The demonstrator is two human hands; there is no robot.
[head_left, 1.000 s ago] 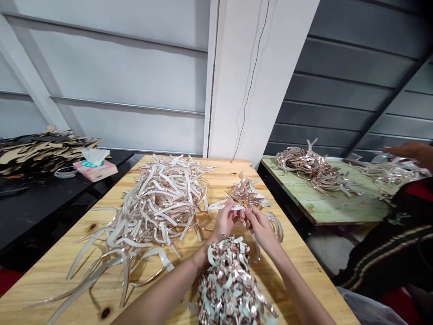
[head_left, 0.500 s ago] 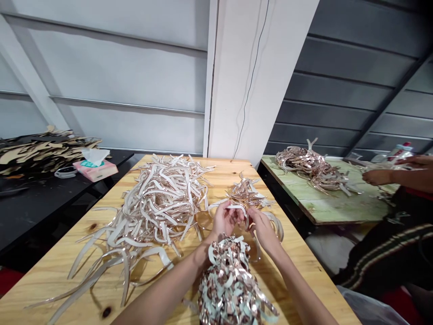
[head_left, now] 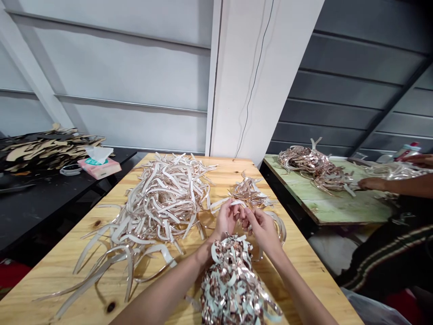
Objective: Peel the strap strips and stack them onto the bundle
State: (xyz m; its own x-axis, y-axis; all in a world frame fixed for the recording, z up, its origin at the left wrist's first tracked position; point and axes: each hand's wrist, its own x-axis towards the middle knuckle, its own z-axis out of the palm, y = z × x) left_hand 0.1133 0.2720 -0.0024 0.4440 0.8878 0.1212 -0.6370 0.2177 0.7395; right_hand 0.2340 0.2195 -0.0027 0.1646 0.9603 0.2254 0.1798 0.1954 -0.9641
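My left hand (head_left: 227, 220) is closed on a narrow strip (head_left: 238, 203), white on one face and shiny rose-gold on the other. Meeting it fingertip to fingertip, my right hand (head_left: 262, 225) pinches the same strip; the exact grip is partly hidden by the fingers. Just below my hands, between the forearms, lies a shaggy bundle of short curled pieces (head_left: 233, 280), pale green and metallic copper. A small heap of thin rose-gold strips (head_left: 250, 190) sits right beyond my fingers. To the left spreads a large tangled pile of white and rose-gold strips (head_left: 165, 198).
Under it all is a pine table (head_left: 142, 298). On a black table at left are a tissue box (head_left: 100, 168) and stacked dark and tan scraps (head_left: 50, 151). At right, a co-worker's hand (head_left: 372, 183) reaches over a green table (head_left: 324, 212) with another strip pile (head_left: 314, 164).
My hands have drawn closer together around the strip, the fingers now curled in tighter. At right, the co-worker's hand has shifted left toward the strip pile. The view has turned slightly.
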